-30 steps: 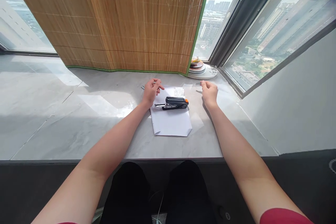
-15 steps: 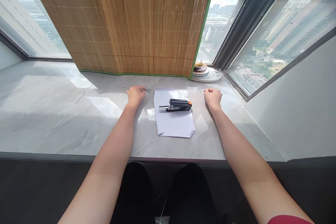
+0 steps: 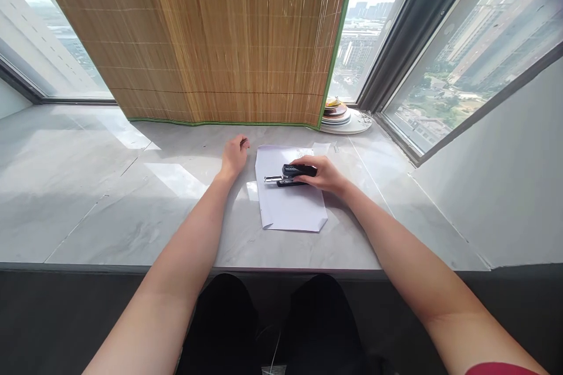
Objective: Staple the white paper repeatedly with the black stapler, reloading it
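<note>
A black stapler [image 3: 288, 170] lies on a small stack of white paper [image 3: 290, 208], its silver metal rail sticking out to the left. My right hand [image 3: 324, 174] is closed around the stapler's right end, thumb on the near side and fingers over the top. To the left of the paper, my left hand [image 3: 234, 155] rests over the sill with its fingers curled together. Whatever is between those fingers is hidden. A small staple-like strip [image 3: 336, 147] lies on the sill beyond the paper's right side, next to a pale translucent scrap [image 3: 322, 147].
The grey marble-look sill [image 3: 109, 211] ends at a front edge above my knees. A bamboo blind [image 3: 229, 41] hangs along its back. Stacked plates [image 3: 345, 120] stand in the far right corner by the windows, and a white wall [image 3: 492, 187] closes the right side.
My right hand has left the small strip on the sill and moved left onto the stapler. My left hand has shifted slightly right and turned; the metal strip at its fingertips no longer shows.
</note>
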Demonstrator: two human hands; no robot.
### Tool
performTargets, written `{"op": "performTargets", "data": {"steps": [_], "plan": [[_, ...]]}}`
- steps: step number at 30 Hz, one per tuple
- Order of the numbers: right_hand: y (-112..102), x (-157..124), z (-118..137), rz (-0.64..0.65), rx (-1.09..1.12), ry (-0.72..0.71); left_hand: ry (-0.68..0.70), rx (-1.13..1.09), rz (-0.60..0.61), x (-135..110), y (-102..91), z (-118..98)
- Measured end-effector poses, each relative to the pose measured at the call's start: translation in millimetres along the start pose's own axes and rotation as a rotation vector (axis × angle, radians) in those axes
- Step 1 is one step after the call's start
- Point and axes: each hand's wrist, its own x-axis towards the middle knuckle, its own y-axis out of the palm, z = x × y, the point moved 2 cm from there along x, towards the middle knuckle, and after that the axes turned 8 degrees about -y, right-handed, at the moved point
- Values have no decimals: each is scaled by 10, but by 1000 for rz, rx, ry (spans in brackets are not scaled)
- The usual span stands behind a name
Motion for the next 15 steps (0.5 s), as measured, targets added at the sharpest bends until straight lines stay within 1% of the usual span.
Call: {"op": "performTargets", "data": {"steps": [2,4,6,8,11,13,15], "plan": [[-26,-22,-40,-122,-63,9,82,-184,0,-36,78,-126],[-82,-42,-83,-233,-161,6,179,-290,75,-89,164,-258],[-137,-57,-122,-290,-259,-3,254,-332,166,-141,233,-358],[-164,-64,-162,-282,-321,-9,301,-336,223,-180,274,-417],[-154,-68,-222,-245,-359,4,367,-285,285,-223,308,-466],[-132,-65,-251,-237,-368,19,411,-215,292,-245,322,-499],[-114,-59,-262,-236,-357,25,441,-116,269,-260,331,-541]]}}
